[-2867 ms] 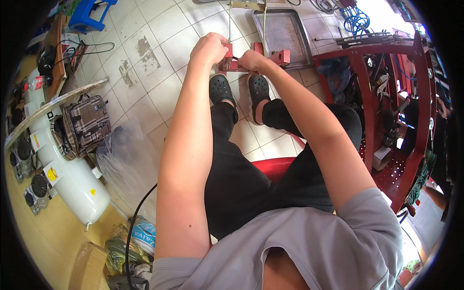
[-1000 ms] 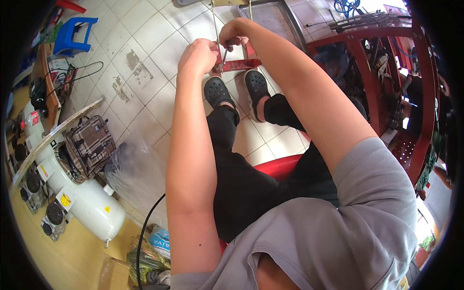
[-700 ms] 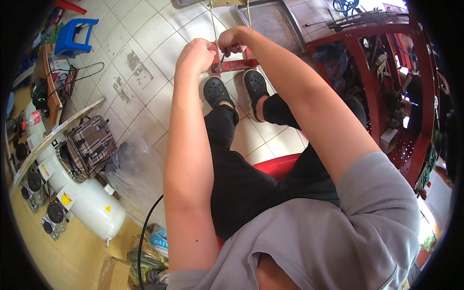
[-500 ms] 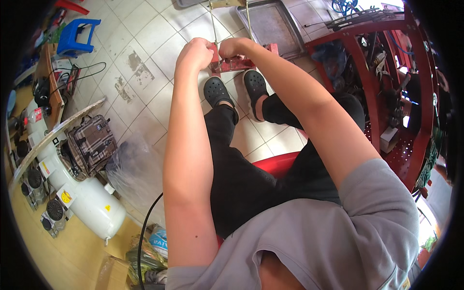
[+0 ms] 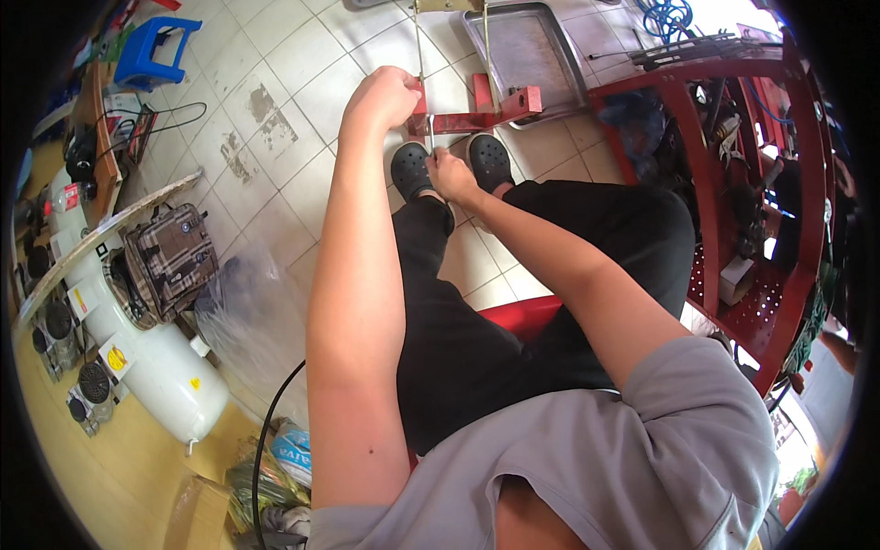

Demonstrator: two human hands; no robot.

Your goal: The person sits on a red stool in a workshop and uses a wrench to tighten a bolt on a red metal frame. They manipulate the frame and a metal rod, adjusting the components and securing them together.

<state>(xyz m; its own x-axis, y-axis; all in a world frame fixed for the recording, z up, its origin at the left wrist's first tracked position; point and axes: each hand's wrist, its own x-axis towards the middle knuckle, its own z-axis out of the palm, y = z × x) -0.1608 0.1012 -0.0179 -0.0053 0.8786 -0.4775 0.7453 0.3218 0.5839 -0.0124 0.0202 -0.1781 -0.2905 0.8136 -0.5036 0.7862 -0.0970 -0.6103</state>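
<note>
A red metal frame (image 5: 469, 122) stands on the tiled floor just beyond my dark clogs. Two thin upright rods rise from it toward a metal crosspiece (image 5: 449, 5) at the top edge. My left hand (image 5: 381, 97) is closed at the frame's left upright, its fingertips partly hidden behind the hand. Lower and nearer to me, my right hand (image 5: 451, 176) is closed around a thin, silvery metal tool (image 5: 431, 133). The tool points away from me, its far end by the frame's left corner. Its exact kind is too small to tell.
A shallow metal tray (image 5: 532, 55) lies behind the frame. To the right stands a red metal rack (image 5: 678, 82) with tools and parts. A blue plastic stool (image 5: 156, 53), a plaid bag (image 5: 168, 261) and a white cylindrical tank (image 5: 179, 390) are on the left.
My right hand has come away from the frame's top and back toward me, now low with the thin tool showing. My left hand stays at the left upright.
</note>
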